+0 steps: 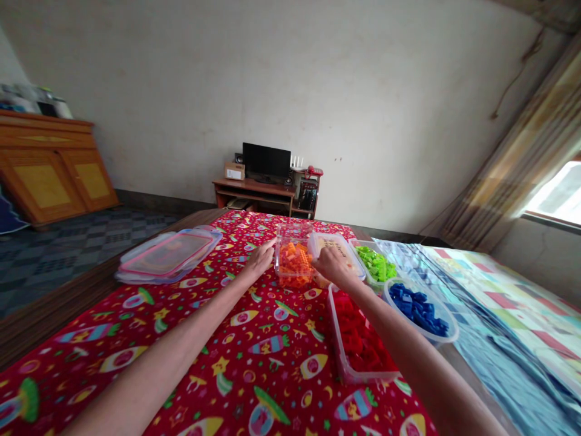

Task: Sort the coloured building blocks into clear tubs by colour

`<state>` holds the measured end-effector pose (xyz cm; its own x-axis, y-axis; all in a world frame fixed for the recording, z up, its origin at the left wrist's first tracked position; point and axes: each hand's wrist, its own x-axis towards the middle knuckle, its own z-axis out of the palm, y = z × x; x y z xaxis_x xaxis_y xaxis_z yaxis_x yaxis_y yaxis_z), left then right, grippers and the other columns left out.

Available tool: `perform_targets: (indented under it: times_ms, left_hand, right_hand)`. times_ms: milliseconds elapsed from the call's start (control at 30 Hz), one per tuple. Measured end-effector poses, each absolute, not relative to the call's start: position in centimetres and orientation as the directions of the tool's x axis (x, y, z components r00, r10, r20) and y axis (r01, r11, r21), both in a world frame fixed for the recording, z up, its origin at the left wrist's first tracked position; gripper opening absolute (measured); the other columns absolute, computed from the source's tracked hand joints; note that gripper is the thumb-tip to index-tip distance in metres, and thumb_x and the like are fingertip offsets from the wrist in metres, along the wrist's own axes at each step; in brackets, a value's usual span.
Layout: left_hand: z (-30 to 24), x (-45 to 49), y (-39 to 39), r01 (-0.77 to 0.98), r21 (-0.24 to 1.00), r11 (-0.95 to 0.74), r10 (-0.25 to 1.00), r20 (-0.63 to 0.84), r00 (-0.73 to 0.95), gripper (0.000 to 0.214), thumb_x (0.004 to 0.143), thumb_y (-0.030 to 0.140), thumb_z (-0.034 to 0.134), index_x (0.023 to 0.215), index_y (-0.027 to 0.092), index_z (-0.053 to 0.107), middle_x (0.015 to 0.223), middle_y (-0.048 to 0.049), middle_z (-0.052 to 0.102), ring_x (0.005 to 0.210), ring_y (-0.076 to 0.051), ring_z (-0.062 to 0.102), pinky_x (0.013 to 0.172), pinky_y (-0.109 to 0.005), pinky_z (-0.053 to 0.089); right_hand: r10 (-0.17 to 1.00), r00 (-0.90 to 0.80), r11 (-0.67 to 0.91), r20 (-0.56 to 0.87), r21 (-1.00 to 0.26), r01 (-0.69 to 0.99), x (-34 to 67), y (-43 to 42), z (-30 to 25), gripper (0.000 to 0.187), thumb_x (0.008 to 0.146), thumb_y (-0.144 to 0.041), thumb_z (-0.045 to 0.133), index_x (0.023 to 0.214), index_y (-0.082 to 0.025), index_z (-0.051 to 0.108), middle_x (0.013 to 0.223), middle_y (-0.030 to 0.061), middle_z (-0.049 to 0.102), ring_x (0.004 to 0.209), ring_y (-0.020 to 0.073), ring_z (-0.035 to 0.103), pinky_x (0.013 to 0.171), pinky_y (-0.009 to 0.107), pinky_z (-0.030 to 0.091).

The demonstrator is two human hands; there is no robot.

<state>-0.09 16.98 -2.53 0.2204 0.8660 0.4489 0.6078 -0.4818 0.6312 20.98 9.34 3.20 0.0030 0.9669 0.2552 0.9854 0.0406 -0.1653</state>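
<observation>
A clear plastic tub of orange bricks (294,261) stands on the red patterned cloth (254,345), far from me. My left hand (260,259) touches the tub's left wall, fingers curled against it. My right hand (330,264) grips its right side, fingers wrapped at the rim. Just behind my right hand sits another clear tub with a pale lid (338,247).
A long tub of red bricks (361,339) lies under my right forearm. A tub of green bricks (376,264) and a round tub of blue bricks (420,309) stand to the right. Stacked lids (167,254) lie at the left. A desk with a monitor (266,162) stands against the wall.
</observation>
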Motion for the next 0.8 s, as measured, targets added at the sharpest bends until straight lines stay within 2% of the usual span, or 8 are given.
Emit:
perform_targets:
  times_ms: [67,167,267,333,400,533,667,800]
  left_hand:
    - [-2.2,0.0,16.7,0.575,0.631,-0.52,0.846,0.471,0.248,0.053,0.087,0.027,0.027,0.127,0.011,0.059,0.132,-0.0076,0.061,0.125,-0.022,0.053,0.108,-0.035,0.04]
    - [-1.9,0.5,16.6,0.567,0.545,-0.618,0.778,0.532,0.335,0.045,0.082,0.02,0.033,0.108,0.016,0.07,0.121,-0.0057,0.068,0.119,-0.021,0.057,0.108,-0.035,0.041]
    - [-1.9,0.9,16.9,0.559,0.444,-0.7,0.701,0.575,0.421,0.042,0.08,0.016,0.034,0.096,0.016,0.072,0.116,-0.0072,0.069,0.12,-0.021,0.056,0.109,-0.036,0.039]
    - [-1.9,0.6,17.1,0.571,0.442,-0.692,0.714,0.536,0.451,0.04,0.081,0.017,0.033,0.092,0.017,0.072,0.113,-0.0068,0.071,0.115,-0.021,0.059,0.106,-0.035,0.041]
    - [-1.9,0.0,17.4,0.588,0.465,-0.662,0.747,0.471,0.469,0.04,0.082,0.019,0.033,0.091,0.019,0.072,0.11,-0.0053,0.072,0.111,-0.022,0.062,0.104,-0.035,0.043]
    - [-2.0,-0.8,17.8,0.563,0.482,-0.671,0.741,0.444,0.504,0.039,0.086,0.027,0.035,0.098,0.019,0.071,0.116,-0.006,0.07,0.117,-0.023,0.058,0.107,-0.038,0.04]
    - [-1.6,0.2,18.0,0.491,0.44,-0.752,0.658,0.464,0.593,0.034,0.088,0.038,0.043,0.095,0.02,0.071,0.111,-0.0072,0.071,0.114,-0.023,0.059,0.105,-0.037,0.041]
    - [-0.6,1.4,17.3,0.433,0.362,-0.825,0.562,0.452,0.692,0.032,0.089,0.042,0.046,0.09,0.022,0.071,0.105,-0.0063,0.071,0.109,-0.021,0.06,0.104,-0.035,0.041]
  right_hand:
    - [0.959,0.059,0.023,0.276,-0.283,0.959,21.8,9.8,3.2,0.025,0.076,-0.02,0.051,0.08,-0.007,0.071,0.073,0.0105,0.067,0.063,0.0147,0.057,0.054,0.023,0.035]
    - [0.979,0.099,0.0,0.176,-0.49,0.872,22.8,10.4,3.1,0.025,0.074,-0.021,0.051,0.058,-0.009,0.065,0.049,0.0033,0.055,0.046,0.0092,0.046,0.046,0.021,0.028]
    - [0.99,0.09,-0.005,0.111,-0.606,0.796,23.4,10.5,2.5,0.027,0.074,-0.022,0.05,0.052,-0.011,0.061,0.042,-0.0008,0.046,0.041,0.0071,0.04,0.043,0.02,0.025]
    - [0.991,0.064,0.015,0.116,-0.577,0.817,23.3,10.3,2.2,0.025,0.073,-0.02,0.05,0.051,-0.011,0.059,0.041,-0.0028,0.042,0.041,0.0062,0.036,0.043,0.02,0.022]
    - [0.985,0.008,0.078,0.172,-0.49,0.868,22.9,10.0,2.3,0.023,0.07,-0.017,0.05,0.05,-0.011,0.057,0.044,-0.0041,0.038,0.044,0.0056,0.034,0.045,0.021,0.02]
    - [0.939,-0.138,0.264,0.316,-0.402,0.877,22.1,9.2,3.2,0.017,0.068,-0.016,0.047,0.056,-0.012,0.058,0.052,-0.0041,0.041,0.052,0.0069,0.037,0.05,0.022,0.021]
    - [0.876,-0.196,0.409,0.44,-0.466,0.784,21.9,9.1,3.9,0.019,0.071,-0.021,0.042,0.061,-0.014,0.056,0.057,-0.0031,0.046,0.056,0.0086,0.039,0.053,0.022,0.026]
    - [0.89,-0.049,0.357,0.453,-0.627,0.693,22.3,10.0,3.7,0.019,0.07,-0.024,0.037,0.057,-0.017,0.049,0.055,-0.0019,0.046,0.055,0.01,0.043,0.052,0.021,0.03]
